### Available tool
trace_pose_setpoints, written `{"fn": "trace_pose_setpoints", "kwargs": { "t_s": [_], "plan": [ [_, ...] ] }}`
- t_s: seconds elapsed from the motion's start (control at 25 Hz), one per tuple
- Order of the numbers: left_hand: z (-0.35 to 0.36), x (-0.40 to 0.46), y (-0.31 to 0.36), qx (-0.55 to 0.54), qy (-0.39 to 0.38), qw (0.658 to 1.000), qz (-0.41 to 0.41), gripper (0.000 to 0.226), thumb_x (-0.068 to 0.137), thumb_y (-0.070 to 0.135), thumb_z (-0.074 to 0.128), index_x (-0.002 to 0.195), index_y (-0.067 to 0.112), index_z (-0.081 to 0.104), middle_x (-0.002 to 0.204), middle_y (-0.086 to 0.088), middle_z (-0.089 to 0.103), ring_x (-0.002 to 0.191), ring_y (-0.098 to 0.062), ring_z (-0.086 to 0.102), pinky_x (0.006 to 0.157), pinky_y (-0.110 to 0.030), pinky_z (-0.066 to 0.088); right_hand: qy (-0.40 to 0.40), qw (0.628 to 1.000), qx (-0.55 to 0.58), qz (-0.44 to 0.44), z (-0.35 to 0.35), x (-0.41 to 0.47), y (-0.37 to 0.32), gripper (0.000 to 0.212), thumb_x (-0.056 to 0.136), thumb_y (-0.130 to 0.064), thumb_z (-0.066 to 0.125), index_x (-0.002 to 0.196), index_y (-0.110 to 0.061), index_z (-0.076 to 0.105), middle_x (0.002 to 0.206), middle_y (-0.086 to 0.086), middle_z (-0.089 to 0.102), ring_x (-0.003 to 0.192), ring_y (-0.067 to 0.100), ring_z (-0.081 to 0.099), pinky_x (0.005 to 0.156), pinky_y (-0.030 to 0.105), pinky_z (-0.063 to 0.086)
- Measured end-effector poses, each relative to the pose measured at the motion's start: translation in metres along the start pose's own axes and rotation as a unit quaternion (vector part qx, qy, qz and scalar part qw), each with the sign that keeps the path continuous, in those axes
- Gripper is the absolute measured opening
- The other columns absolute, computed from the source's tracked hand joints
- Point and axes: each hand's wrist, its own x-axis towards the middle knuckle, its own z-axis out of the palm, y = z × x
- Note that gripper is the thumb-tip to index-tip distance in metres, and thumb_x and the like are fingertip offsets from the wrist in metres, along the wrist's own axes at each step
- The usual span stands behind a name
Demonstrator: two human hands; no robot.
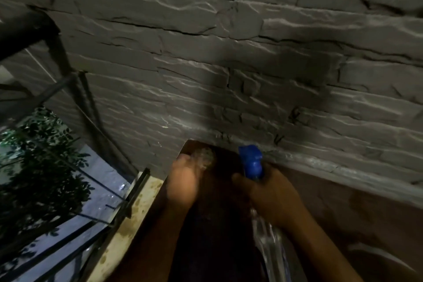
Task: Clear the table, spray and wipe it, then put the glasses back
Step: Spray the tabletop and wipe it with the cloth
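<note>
My right hand [270, 197] grips a clear spray bottle [267, 236] with a blue trigger head [251, 160], held above the dark brown table [354, 208]. My left hand [183, 181] reaches toward the table's far left corner, its fingers around a blurred, textured glass [204, 157]. The frame is dim and blurred, so I cannot tell whether the glass is lifted or resting on the table.
A grey stone-pattern wall [229, 64] runs right behind the table. Left of the table are a stained pale ledge [137, 208], dark metal railings [75, 231] and leafy branches [41, 167] beyond them.
</note>
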Motion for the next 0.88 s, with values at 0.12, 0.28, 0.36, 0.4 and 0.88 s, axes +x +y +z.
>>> {"fn": "trace_pose_setpoints", "kwargs": {
  "t_s": [0.12,0.28,0.36,0.4,0.88],
  "plan": [
    [0.01,0.062,0.007,0.067,0.085,0.976,-0.191,0.026,0.093,0.017,0.053,0.116,0.011,0.062,0.126,-0.018,0.053,0.114,-0.033,0.05,0.099,-0.039,0.041,0.02,0.999,0.03,0.0,-0.003,-0.002,0.01,0.033,0.068,-0.061,0.065,0.081,-0.03,0.058,0.07,0.001,0.069,0.067,0.023,0.067,0.072,0.044,0.057],
    [0.029,-0.02,0.044,0.068,-0.012,0.995,0.065,0.025,0.092,0.023,0.047,0.108,0.018,0.065,0.114,-0.004,0.058,0.101,-0.022,0.052,0.084,-0.035,0.048,0.027,0.998,0.052,0.017,-0.003,-0.012,0.013,0.029,0.073,-0.054,0.069,0.078,-0.028,0.06,0.069,-0.002,0.069,0.067,0.019,0.067,0.069,0.038,0.055],
    [0.006,-0.009,0.003,0.067,0.007,0.997,0.029,0.025,0.091,0.022,0.049,0.106,0.014,0.067,0.111,-0.008,0.06,0.1,-0.025,0.053,0.086,-0.037,0.047,0.026,0.999,0.043,0.017,-0.004,-0.02,0.013,0.03,0.075,-0.054,0.069,0.079,-0.026,0.059,0.069,-0.002,0.068,0.068,0.017,0.066,0.068,0.035,0.051],
    [0.001,0.018,-0.011,0.079,0.047,0.995,-0.05,0.025,0.092,0.02,0.051,0.11,0.011,0.066,0.115,-0.013,0.058,0.103,-0.029,0.053,0.089,-0.038,0.044,0.032,0.999,0.039,0.014,-0.005,-0.022,0.013,0.031,0.074,-0.056,0.069,0.079,-0.027,0.058,0.069,-0.002,0.068,0.069,0.018,0.066,0.068,0.034,0.05],
    [0.001,0.054,-0.032,-0.033,0.058,0.996,-0.057,0.024,0.091,0.024,0.058,0.112,0.017,0.066,0.104,-0.007,0.059,0.091,-0.022,0.059,0.08,-0.029,0.045,0.033,0.999,0.028,-0.001,0.008,-0.028,0.0,0.026,0.078,-0.05,0.069,0.076,-0.028,0.055,0.069,-0.005,0.065,0.071,0.014,0.064,0.061,0.028,0.043]
  ]
}}
